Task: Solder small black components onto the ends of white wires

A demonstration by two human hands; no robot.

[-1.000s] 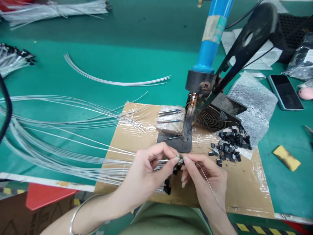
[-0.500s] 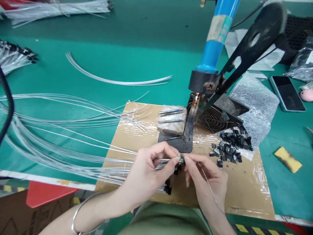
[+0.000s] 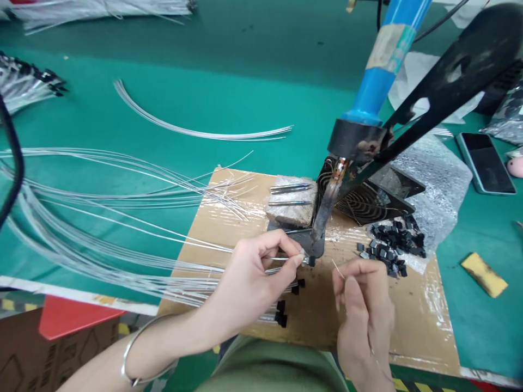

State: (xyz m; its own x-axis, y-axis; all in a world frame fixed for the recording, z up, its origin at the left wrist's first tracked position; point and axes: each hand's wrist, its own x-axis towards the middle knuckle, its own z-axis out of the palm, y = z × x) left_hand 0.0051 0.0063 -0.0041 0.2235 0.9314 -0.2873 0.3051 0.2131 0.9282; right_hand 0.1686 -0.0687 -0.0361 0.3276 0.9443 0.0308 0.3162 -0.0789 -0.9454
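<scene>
My left hand (image 3: 251, 277) pinches the end of a thin silver wire, with a small black part (image 3: 311, 261) on its tip, just below the tip of the blue-handled soldering iron (image 3: 327, 215). My right hand (image 3: 363, 310) is a short way to the right, holding a fine strand of solder wire (image 3: 337, 268) between thumb and finger. Both hands hover over a cardboard sheet (image 3: 408, 321) covered in clear tape. A few wires with black ends (image 3: 281, 314) lie under my left hand.
A pile of small black parts (image 3: 392, 245) lies on bubble wrap at the right, by a black fan (image 3: 363, 201). A worn sponge block (image 3: 292, 209) carries metal tips. Long silver wires (image 3: 102, 218) fan out to the left. A phone (image 3: 486, 163) and a yellow sponge (image 3: 484, 274) lie far right.
My hands have separated: the right hand drew back to the right with the solder wire, and the left hand shifted the wire end with its black part up toward the iron tip.
</scene>
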